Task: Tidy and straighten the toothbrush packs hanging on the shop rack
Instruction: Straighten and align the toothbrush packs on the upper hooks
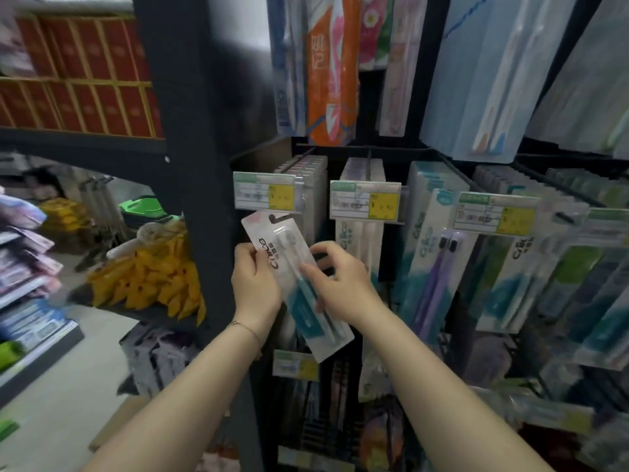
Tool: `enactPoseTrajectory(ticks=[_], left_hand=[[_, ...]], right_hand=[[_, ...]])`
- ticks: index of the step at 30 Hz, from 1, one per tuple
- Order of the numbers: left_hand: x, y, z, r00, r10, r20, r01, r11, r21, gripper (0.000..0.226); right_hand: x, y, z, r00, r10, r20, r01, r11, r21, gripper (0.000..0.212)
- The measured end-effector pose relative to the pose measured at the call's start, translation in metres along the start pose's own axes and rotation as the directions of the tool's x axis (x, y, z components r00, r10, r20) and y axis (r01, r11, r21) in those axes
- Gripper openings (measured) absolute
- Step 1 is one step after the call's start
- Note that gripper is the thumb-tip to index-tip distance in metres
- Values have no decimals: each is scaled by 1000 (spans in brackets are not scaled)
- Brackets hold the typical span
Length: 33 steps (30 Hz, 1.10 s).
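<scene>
A white toothbrush pack with teal handles and black lettering is tilted, its top leaning left, just below the leftmost price tag of the rack. My left hand grips its left edge. My right hand pinches its right side near the middle. The pack's hang hole sits under the tag, off the hook. A row of like packs hangs behind on that hook. More toothbrush packs hang on hooks to the right.
A dark upright post stands directly left of the rack. Larger packs hang on the row above. Further price tags stick out on hook ends. Yellow packets and red boxes fill shelves at left. A lower row hangs beneath.
</scene>
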<state>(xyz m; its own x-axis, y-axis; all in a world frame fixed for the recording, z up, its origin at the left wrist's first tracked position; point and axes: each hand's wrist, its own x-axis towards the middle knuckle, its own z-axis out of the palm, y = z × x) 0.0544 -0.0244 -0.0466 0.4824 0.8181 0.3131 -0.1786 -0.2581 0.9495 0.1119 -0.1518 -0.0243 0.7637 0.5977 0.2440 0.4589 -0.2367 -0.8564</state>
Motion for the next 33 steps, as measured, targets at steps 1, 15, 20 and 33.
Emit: enactPoseTrajectory(ticks=[1, 15, 20, 33], left_hand=[[4, 1, 2, 1000, -28, -3, 28, 999, -25, 15], [32, 25, 31, 993, -8, 114, 21, 994, -107, 32], [35, 11, 31, 988, 67, 138, -65, 998, -16, 26], [-6, -1, 20, 790, 605, 102, -613, 768, 185, 47]], right_hand=[[4, -3, 3, 1000, 2, -23, -2, 1000, 25, 19], [39, -28, 8, 957, -16, -291, -31, 987, -156, 30], [32, -9, 19, 945, 7, -327, -33, 997, -75, 30], [-6, 12, -19, 714, -359, -602, 335, 929, -156, 6]])
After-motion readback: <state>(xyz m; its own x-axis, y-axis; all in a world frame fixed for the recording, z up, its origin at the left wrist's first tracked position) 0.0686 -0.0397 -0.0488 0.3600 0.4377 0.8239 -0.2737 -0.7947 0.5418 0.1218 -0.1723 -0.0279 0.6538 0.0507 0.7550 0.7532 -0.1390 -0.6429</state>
